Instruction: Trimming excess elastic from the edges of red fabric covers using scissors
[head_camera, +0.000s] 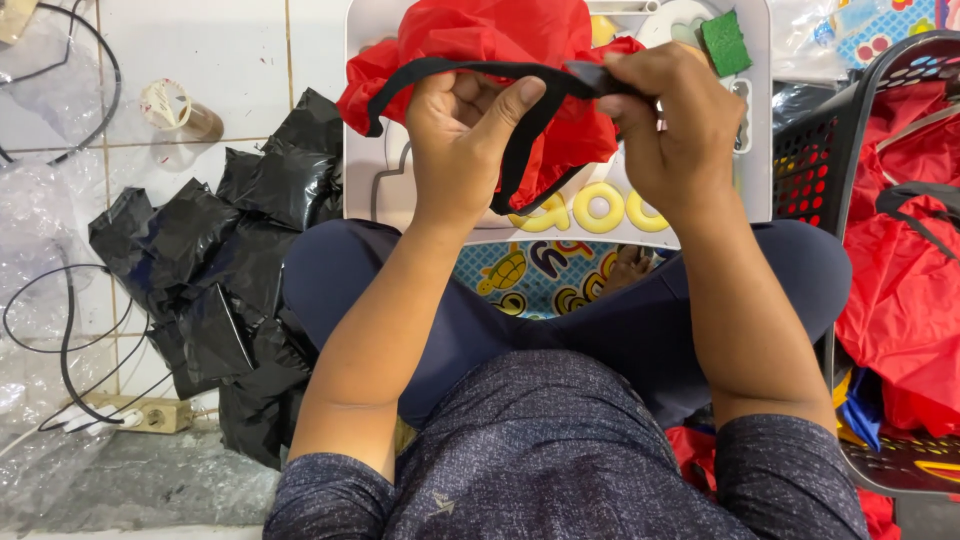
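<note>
Head view. Person seated cross-legged on a tiled floor, both hands raised over a white lap table (368, 120). Left hand (462, 135) closed around a black strap (520, 130), thumb pressed across it; the strap loops down from the fist and trails left over the red cloth (480, 40). Right hand (668, 120) closed, fingertips pinching the strap's other run, just beside the left. The red cloth hangs from the strap and bunches on the table behind the hands.

Step in hand, as judged: handling the strap where it joins the red cloth, either threading or straightening it. Cannot tell which; the joint itself is hidden by the fingers.

Next move would call for keeping the strap taut between the two pinches, and untwisted.

Surroundings: pile of black bags (215, 290) on the floor at left, well apart from the hands. Dark basket (815, 170) at right holding more red cloth. Power strip (140, 412) and cables lower left.
</note>
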